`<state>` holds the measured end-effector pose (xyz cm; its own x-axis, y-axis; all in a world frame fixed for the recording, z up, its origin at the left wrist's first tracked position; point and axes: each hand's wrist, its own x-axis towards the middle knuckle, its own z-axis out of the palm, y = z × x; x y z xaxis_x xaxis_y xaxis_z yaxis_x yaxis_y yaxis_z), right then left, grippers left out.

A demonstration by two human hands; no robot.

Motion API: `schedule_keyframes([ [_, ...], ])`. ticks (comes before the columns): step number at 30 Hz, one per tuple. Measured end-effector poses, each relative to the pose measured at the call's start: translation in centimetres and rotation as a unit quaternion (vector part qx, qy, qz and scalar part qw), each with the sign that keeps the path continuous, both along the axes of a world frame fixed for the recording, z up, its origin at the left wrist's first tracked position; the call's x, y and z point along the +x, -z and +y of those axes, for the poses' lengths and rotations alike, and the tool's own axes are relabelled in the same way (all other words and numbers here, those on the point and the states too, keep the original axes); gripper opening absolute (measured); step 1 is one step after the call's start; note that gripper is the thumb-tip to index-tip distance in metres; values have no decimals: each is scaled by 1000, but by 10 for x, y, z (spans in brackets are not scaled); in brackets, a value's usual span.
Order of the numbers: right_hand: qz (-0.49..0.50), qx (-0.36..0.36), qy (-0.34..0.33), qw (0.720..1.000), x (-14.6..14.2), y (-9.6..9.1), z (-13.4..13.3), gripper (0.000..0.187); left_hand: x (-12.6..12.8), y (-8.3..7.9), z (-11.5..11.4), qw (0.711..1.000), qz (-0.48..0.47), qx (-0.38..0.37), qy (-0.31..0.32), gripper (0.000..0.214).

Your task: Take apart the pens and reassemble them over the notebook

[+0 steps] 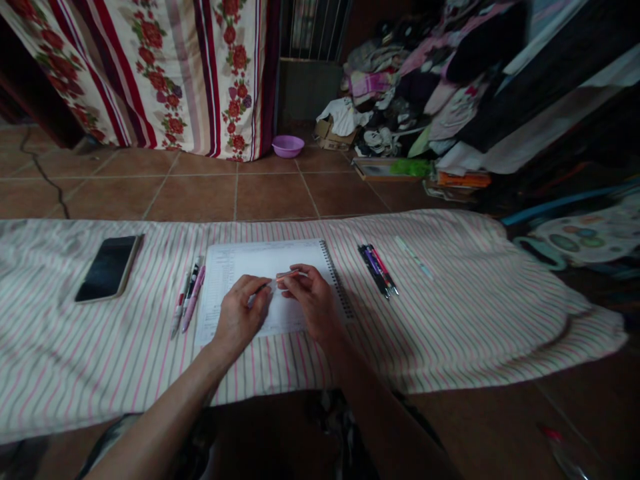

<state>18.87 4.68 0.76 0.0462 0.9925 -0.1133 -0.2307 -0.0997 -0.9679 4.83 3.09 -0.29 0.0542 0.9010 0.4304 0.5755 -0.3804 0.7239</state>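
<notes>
Over the spiral notebook, both hands are close together with their fingertips nearly meeting. My right hand is closed, pinching a slim orange-brown stick, like a pen, between thumb and fingers. My left hand is closed too; a small dark tip shows at its fingers, but what it is I cannot make out. The notebook lies open on a striped cloth, its wire binding at the right. Several pens lie left of it, and black, purple and red pens lie to its right.
A phone lies on the striped cloth at the left. Farther right is a pale pen. Beyond, on the tiled floor, are a purple basin, a floral curtain and piled clothes.
</notes>
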Motion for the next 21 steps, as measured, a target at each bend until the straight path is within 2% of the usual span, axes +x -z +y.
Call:
schedule_keyframes([
  [21, -1, -3, -24, 1000, -2, 3, 0, 29, 0, 1, -1, 999, 34, -30, -3, 19],
])
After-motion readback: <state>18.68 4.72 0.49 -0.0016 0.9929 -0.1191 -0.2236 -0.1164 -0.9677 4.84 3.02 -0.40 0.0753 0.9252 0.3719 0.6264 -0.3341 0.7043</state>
